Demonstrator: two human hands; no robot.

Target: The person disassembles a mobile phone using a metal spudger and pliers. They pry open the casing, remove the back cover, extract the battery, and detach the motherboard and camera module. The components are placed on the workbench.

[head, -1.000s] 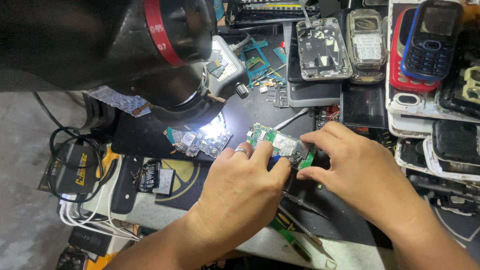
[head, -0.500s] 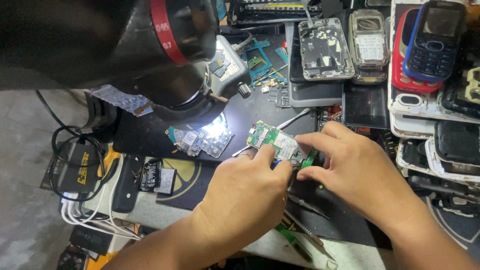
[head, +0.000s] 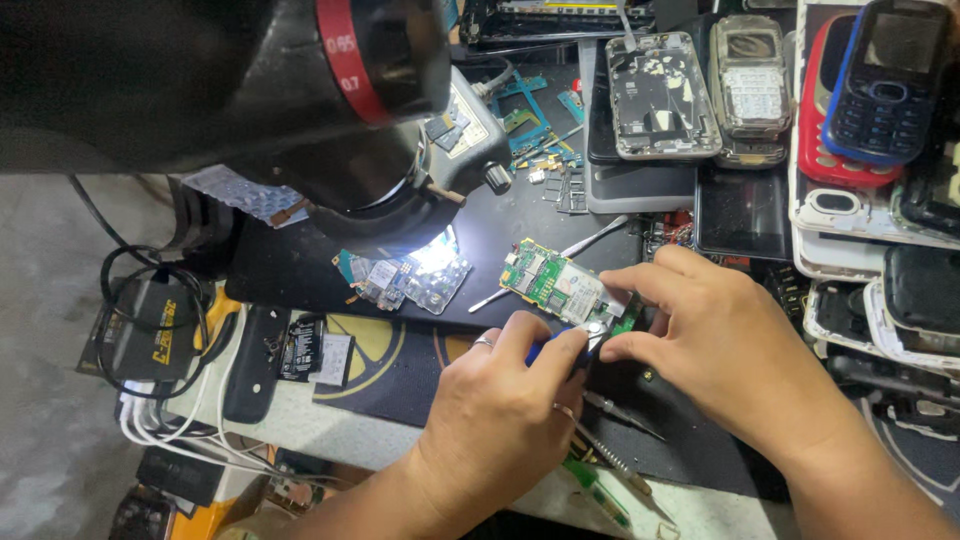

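Your left hand (head: pixel 500 420) is low in the middle of the view. Its thumb and first fingers are pressed together around a small tool with a blue handle (head: pixel 553 345). You can only see a bit of the blue, because your fingers hide most of it. The tip of the tool meets the near end of a small green circuit board (head: pixel 560 285).

Your right hand (head: pixel 720 350) comes in from the right. Its thumb and pointing finger pinch the right end of the green circuit board and hold it. The other fingers are curled, and you cannot tell whether they touch anything.

The green circuit board sits over the black mat (head: pixel 300 270), in the middle of the desk, just above your two hands. A pair of silver tweezers (head: pixel 590 245) lies on the mat under the board, and its ends stick out on both sides.

To the left, a second board (head: pixel 405 280) lies under the bright light of the big black microscope (head: pixel 330 110). It is near the green board but not touching it.

Old phones (head: pixel 880 90) and phone shells are piled at the top right. White and black cables (head: pixel 150 400) lie at the left edge of the desk.
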